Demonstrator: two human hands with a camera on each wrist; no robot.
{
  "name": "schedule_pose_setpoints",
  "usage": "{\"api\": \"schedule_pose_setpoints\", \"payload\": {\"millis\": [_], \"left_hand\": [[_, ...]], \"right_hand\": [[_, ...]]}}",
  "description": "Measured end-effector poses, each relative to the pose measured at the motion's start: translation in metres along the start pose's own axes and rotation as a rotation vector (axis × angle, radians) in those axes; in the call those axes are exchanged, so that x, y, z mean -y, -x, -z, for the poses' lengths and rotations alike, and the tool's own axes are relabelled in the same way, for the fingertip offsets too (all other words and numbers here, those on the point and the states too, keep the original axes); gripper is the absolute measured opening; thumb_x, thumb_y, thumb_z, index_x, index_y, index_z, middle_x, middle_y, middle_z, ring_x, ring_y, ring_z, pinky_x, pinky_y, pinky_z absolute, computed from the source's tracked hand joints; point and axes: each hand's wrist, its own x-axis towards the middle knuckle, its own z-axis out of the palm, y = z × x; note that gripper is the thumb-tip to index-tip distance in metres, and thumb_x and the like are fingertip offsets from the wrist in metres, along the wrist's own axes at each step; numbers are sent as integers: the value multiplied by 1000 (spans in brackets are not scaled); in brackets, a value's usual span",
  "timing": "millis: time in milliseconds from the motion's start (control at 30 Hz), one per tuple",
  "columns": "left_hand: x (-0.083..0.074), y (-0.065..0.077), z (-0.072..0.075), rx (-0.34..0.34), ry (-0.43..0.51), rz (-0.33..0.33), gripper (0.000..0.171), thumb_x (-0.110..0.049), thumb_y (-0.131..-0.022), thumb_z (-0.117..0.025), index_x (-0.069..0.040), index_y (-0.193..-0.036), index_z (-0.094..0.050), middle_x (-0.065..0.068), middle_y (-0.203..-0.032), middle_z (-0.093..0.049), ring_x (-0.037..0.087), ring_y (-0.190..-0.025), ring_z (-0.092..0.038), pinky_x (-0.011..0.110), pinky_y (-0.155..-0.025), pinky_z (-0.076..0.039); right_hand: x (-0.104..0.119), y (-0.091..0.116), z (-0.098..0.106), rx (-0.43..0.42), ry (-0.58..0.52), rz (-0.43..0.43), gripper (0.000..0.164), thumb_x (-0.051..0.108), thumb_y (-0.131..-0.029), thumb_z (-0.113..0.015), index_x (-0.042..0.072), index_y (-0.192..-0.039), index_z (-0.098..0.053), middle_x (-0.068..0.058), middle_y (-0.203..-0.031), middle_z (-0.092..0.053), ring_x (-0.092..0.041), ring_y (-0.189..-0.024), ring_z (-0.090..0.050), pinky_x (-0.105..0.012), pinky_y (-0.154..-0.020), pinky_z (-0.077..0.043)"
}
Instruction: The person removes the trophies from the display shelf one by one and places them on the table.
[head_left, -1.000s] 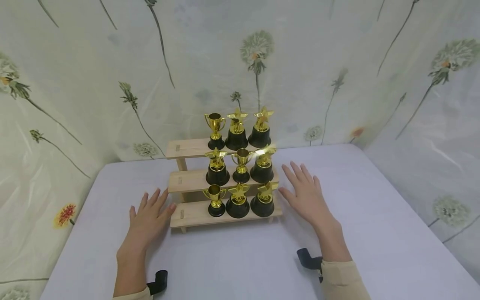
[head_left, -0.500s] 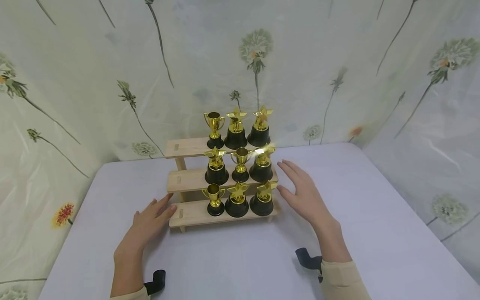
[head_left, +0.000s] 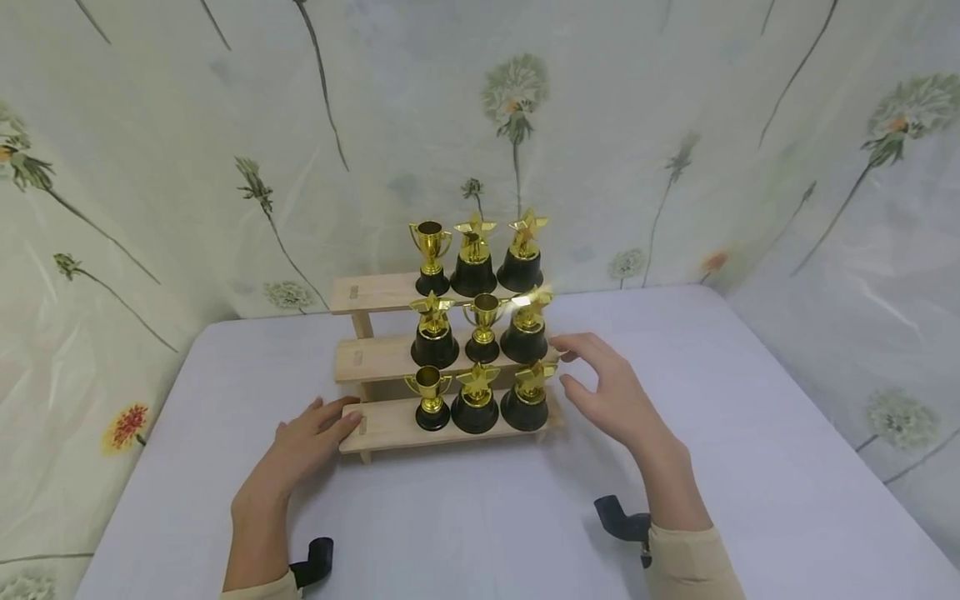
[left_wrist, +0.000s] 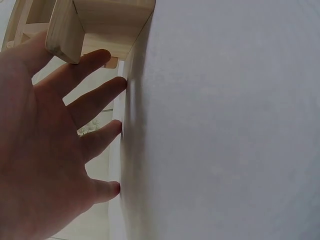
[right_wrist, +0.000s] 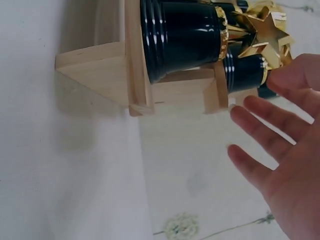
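Note:
A three-tier wooden stand [head_left: 386,437] holds gold trophies on black bases, three on each shelf. My left hand [head_left: 300,446] grips the left end of the bottom shelf: the thumb lies on the board and the index finger bends round its back edge. In the left wrist view the other fingers of that hand [left_wrist: 45,145] spread out near the cloth. At the stand's right side my right hand [head_left: 615,400] is open, fingertips close to the end of the middle shelf beside a star trophy [head_left: 523,343]. The right wrist view shows its thumb overlapping a gold star [right_wrist: 267,37].
The stand rests on a white-covered table [head_left: 480,533]. A floral curtain [head_left: 600,125] hangs close behind the stand and along both sides. Cup trophies [head_left: 431,408] and star trophies stand close together on the shelves. Each wrist carries a black device [head_left: 621,518].
The left hand has gone from lying flat beside the stand to gripping the bottom shelf's end. The right hand's fingers have bent and moved in towards the middle shelf. The trophies keep their places.

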Motion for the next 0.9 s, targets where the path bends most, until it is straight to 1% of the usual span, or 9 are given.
{"api": "schedule_pose_setpoints", "payload": {"millis": [200, 367, 433, 500, 633, 733, 900], "left_hand": [[-3, -1, 1, -3, -6, -16, 76, -72, -96, -33, -19, -151, -44, 17, -159, -36, 40, -154, -14, 78, -113, 2], [-4, 0, 1, 5, 18, 1, 76, -70, -97, -37, -18, -151, -43, 20, -159, -34, 41, -154, -14, 77, -114, 4], [-4, -1, 1, 8, 21, 5, 75, -69, -97, -38, -18, -151, -43, 21, -159, -33, 42, -153, -14, 77, -114, 4], [-3, -1, 1, 8, 14, 0, 74, -69, -97, -37, -18, -151, -43, 21, -160, -33, 42, -153, -14, 77, -113, 4], [-2, -3, 1, 2, 0, -14, 75, -70, -97, -36, -19, -151, -43, 22, -160, -32, 42, -153, -15, 78, -113, 2], [-1, -3, 1, 7, 7, -14, 76, -71, -96, -36, -19, -151, -43, 22, -160, -32, 42, -153, -14, 77, -113, 4], [-1, -2, 1, 15, 22, -4, 75, -69, -97, -38, -18, -152, -42, 23, -160, -30, 42, -153, -13, 76, -114, 5]], "right_hand": [[2, -4, 4, -11, -9, 58, 51, 3, -86, -64, 15, -136, -58, -4, -121, -66, -22, -111, -59, -47, -98, -48], [7, -3, 5, 17, -26, 48, 53, 4, -86, -64, 17, -137, -58, 0, -115, -67, -18, -106, -61, -48, -96, -49], [9, -2, 4, 34, -34, 41, 52, 6, -88, -65, 19, -138, -57, 1, -115, -67, -17, -105, -61, -48, -96, -49], [10, -3, 3, 40, -40, 42, 51, 9, -89, -67, 20, -138, -57, 1, -116, -67, -17, -106, -61, -49, -97, -49], [13, -5, 1, 39, -59, 48, 47, 14, -90, -73, 19, -135, -60, 3, -115, -69, -16, -105, -63, -48, -99, -49], [17, -5, -1, 50, -81, 27, 46, 17, -89, -75, 19, -132, -62, 5, -113, -69, -15, -105, -64, -47, -100, -50], [21, -5, -4, 96, -110, -34, 41, 17, -90, -73, 20, -131, -64, 1, -125, -69, -19, -117, -64, -47, -101, -52]]}}
